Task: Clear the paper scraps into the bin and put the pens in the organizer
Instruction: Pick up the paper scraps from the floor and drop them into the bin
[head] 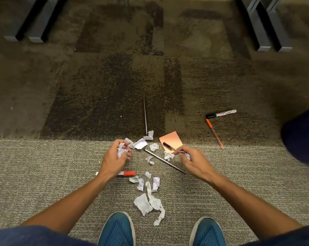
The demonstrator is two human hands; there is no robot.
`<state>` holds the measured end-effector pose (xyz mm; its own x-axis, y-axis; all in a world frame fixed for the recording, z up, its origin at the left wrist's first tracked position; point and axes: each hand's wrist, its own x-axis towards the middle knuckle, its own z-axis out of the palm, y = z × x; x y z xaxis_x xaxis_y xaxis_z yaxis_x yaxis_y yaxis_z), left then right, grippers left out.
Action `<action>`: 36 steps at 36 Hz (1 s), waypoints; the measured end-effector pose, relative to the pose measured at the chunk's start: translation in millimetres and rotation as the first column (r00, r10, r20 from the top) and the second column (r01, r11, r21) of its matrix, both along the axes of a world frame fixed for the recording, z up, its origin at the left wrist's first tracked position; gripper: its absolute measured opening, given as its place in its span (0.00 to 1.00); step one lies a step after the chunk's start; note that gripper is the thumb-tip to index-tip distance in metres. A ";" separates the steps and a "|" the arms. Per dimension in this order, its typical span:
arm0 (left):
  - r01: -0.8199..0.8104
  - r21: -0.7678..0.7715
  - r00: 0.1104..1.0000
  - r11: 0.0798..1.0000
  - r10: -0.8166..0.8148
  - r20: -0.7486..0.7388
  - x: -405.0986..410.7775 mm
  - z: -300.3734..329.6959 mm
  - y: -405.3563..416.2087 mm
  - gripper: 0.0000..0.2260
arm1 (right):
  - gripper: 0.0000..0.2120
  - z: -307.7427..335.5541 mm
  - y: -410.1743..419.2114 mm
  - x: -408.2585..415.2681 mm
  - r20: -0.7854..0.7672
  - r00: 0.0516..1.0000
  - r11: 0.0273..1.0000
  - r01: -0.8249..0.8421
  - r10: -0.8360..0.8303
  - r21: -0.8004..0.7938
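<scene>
white paper: crumpled scraps (146, 201) scattered on the carpet between both hands and down toward the shoes; torn, creased, irregular shapes
left hand (114, 159): fingers curled round a wad of scraps (120, 151)
right hand (192, 161): fingertips pinch a small scrap (188, 156); also touching something thin, cannot tell what
pens: thin dark pen (165, 161) lying diagonal between the hands; black pen (168, 146) on an orange sticky pad (171, 139); slim metal rod-like pen (145, 117) further out
markers: red-capped marker (127, 173) partly under left wrist; black-capped marker (221, 113) and orange pen (214, 133) well apart to the right, tips nearly touching
floor: grey ribbed carpet (43, 174) near, mottled brown carpet beyond
shoes (117, 228): blue knit, bottom edge
</scene>
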<state>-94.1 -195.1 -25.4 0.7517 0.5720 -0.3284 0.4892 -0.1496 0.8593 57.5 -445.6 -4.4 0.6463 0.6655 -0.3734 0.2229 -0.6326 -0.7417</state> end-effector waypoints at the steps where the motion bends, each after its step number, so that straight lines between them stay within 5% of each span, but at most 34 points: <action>1: 0.009 0.006 1.000 1.000 -0.009 -0.001 1.6 1.9 0.8 0.14 | 0.09 1.7 1.6 0.7 0.022 1.000 1.000 -0.021 0.021 -0.001; 8: 0.013 0.259 0.999 0.966 0.000 -0.047 14.8 6.1 13.3 0.03 | 0.05 3.0 13.6 9.9 0.124 0.989 0.995 -0.078 0.085 -0.058; 16: -0.016 0.255 0.991 0.967 0.050 -0.126 27.6 -5.4 26.3 0.18 | 0.18 -13.7 20.9 18.0 0.280 0.926 0.949 -0.184 0.255 -0.257; 23: 0.080 0.255 0.965 0.964 -0.011 -0.261 38.1 -18.5 15.4 0.32 | 0.20 -26.5 22.9 14.5 0.294 0.896 0.911 -0.226 0.333 -0.345; 31: 0.167 0.351 0.955 0.921 -0.062 -0.291 42.8 -24.5 6.0 0.17 | 0.12 -33.3 23.3 9.0 0.358 0.850 0.895 -0.250 0.386 -0.370; 36: 0.110 0.298 0.970 0.948 -0.037 -0.241 38.4 -21.0 6.9 0.03 | 0.03 -29.7 20.3 11.9 0.193 0.955 0.951 -0.174 0.227 -0.255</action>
<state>-55.7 -188.3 -46.4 0.7204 0.6183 -0.3142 0.6451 -0.4310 0.6309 69.4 -425.3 -34.1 0.5911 0.7013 -0.3984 0.5022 -0.7065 -0.4987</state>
